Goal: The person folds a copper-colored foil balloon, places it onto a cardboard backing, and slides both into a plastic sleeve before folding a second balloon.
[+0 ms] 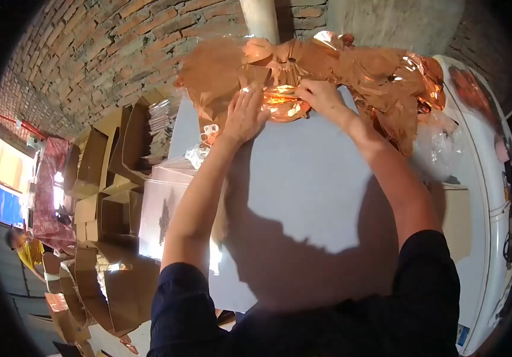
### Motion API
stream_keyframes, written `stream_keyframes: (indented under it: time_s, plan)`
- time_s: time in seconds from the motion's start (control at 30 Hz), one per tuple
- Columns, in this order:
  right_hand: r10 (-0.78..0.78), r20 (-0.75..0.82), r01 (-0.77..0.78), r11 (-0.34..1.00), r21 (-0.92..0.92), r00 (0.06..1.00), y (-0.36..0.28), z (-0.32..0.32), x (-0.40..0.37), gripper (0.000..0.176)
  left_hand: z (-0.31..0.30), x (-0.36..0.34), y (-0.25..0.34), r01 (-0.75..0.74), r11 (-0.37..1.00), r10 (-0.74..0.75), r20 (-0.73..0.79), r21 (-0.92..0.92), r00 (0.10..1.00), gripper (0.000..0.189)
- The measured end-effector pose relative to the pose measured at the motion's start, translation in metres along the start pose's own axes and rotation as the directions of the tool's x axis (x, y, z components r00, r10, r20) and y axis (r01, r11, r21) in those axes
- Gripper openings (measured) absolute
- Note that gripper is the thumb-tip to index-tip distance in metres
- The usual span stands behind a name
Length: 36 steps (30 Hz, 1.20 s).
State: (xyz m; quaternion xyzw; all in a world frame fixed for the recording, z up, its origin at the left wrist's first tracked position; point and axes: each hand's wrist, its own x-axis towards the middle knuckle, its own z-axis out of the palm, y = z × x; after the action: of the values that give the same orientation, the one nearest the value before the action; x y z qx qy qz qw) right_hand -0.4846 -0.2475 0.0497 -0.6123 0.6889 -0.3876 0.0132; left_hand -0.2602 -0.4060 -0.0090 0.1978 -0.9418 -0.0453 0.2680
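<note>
A crumpled, shiny copper-coloured foil [284, 108] lies at the far side of the pale grey tabletop [303, 178], between my two hands. My left hand [245, 116] rests on the foil's left side, fingers stretched forward and lying fairly flat. At the foil's right end, my right hand [326, 100] has its fingers curled and pinching the edge. Behind both hands spreads a wide heap of wrinkled copper-coloured foil sheets [375, 74], reaching along the back to the right. A small bundle of clear plastic [196, 156] sits beside my left forearm.
Several open cardboard boxes [122, 214] are stacked at the left, one holding thin sheets. Clear plastic film [440, 146] lies right of the heap, near a white rounded panel [476, 119]. A brick wall [119, 53] stands behind. Another person in a yellow top [30, 253] is far left.
</note>
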Motion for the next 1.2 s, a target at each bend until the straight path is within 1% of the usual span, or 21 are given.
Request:
stream_keyframes:
  time_s: [0.07,0.17,0.27,0.3,0.37,0.4,0.5,0.53,0.6,0.63,0.7,0.77,0.8,0.83,0.9,0.97,1.0,1.1,1.17,1.2]
  plan:
    - [0.030,-0.001,-0.030,0.998,0.046,1.000,0.008,0.000,0.002,0.022,0.004,0.001,-0.002,0.006,0.999,-0.005,-0.014,0.034,1.000,0.069]
    - [0.065,-0.006,-0.065,0.993,0.099,0.998,0.012,0.001,0.004,0.022,-0.001,0.002,0.003,-0.005,1.000,0.005,-0.007,0.026,1.000,0.070]
    - [0.137,0.011,-0.137,0.982,0.128,0.991,0.009,-0.001,0.004,0.019,-0.020,0.005,0.022,0.061,0.996,-0.065,0.077,0.059,0.995,0.065]
    - [0.167,0.022,-0.168,0.976,0.136,0.986,0.010,0.000,0.004,0.018,-0.018,0.005,0.023,0.019,0.998,-0.018,-0.016,0.063,1.000,0.064]
    - [0.175,-0.006,-0.172,0.969,0.178,0.984,0.017,0.005,0.005,0.020,-0.015,0.006,0.026,-0.065,0.994,0.080,-0.197,0.085,0.977,0.063]
    - [0.181,-0.020,-0.173,0.965,0.199,0.983,0.021,0.007,0.006,0.022,-0.024,0.009,0.036,-0.086,0.995,0.095,-0.257,0.049,0.962,0.057]
    - [0.314,0.009,-0.312,0.938,0.148,0.949,-0.001,-0.007,0.004,0.029,-0.038,0.013,0.058,-0.141,0.989,0.145,-0.288,0.035,0.947,0.051]
    - [0.315,0.003,-0.310,0.933,0.185,0.949,0.003,-0.004,0.005,0.031,-0.034,0.016,0.062,-0.185,0.983,0.177,-0.319,0.008,0.931,0.047]
    - [0.314,-0.009,-0.302,0.918,0.257,0.949,0.010,0.001,0.008,0.036,-0.028,0.020,0.070,-0.216,0.974,0.189,-0.287,-0.062,0.939,0.045]
    - [0.293,-0.017,-0.281,0.931,0.235,0.956,0.014,0.002,0.009,0.034,-0.024,0.022,0.073,-0.229,0.968,0.195,-0.272,-0.098,0.942,0.045]
    - [0.250,-0.032,-0.240,0.953,0.187,0.968,0.025,0.004,0.011,0.032,-0.018,0.025,0.077,-0.107,0.991,0.095,-0.138,-0.076,0.986,0.048]
    - [0.197,-0.060,-0.186,0.971,0.152,0.979,0.039,0.009,0.018,0.033,-0.016,0.029,0.079,-0.008,0.997,0.009,0.005,-0.074,1.000,0.052]
    - [0.169,-0.073,-0.158,0.978,0.134,0.983,0.034,0.006,0.020,0.033,-0.012,0.032,0.079,-0.003,0.998,0.003,-0.009,-0.055,1.000,0.053]
    - [0.243,-0.041,-0.226,0.944,0.238,0.969,0.028,0.003,0.018,0.034,-0.009,0.034,0.080,0.002,0.999,-0.003,-0.022,-0.035,1.000,0.055]
    - [0.374,0.046,-0.356,0.829,0.432,0.926,0.015,-0.003,0.015,0.037,-0.005,0.036,0.082,0.011,1.000,-0.012,-0.039,-0.015,0.999,0.055]
    - [0.390,0.055,-0.383,0.853,0.355,0.919,0.010,-0.008,0.015,0.031,-0.007,0.039,0.085,0.019,1.000,-0.020,-0.048,-0.015,0.999,0.055]
    - [0.397,0.058,-0.394,0.864,0.315,0.916,0.009,-0.010,0.017,0.028,-0.009,0.040,0.087,0.001,1.000,0.001,-0.076,0.023,0.997,0.055]
    - [0.309,0.007,-0.301,0.920,0.251,0.951,0.041,0.008,0.025,0.018,-0.012,0.046,0.090,-0.065,0.986,0.094,-0.188,0.155,0.978,0.054]
    - [0.289,-0.027,-0.274,0.930,0.245,0.957,0.056,0.014,0.029,0.021,-0.005,0.046,0.088,-0.104,0.961,0.177,-0.280,0.255,0.944,0.054]
    - [0.281,-0.041,-0.263,0.934,0.242,0.959,0.060,0.015,0.031,0.022,-0.001,0.045,0.088,-0.088,0.975,0.126,-0.179,0.205,0.976,0.054]
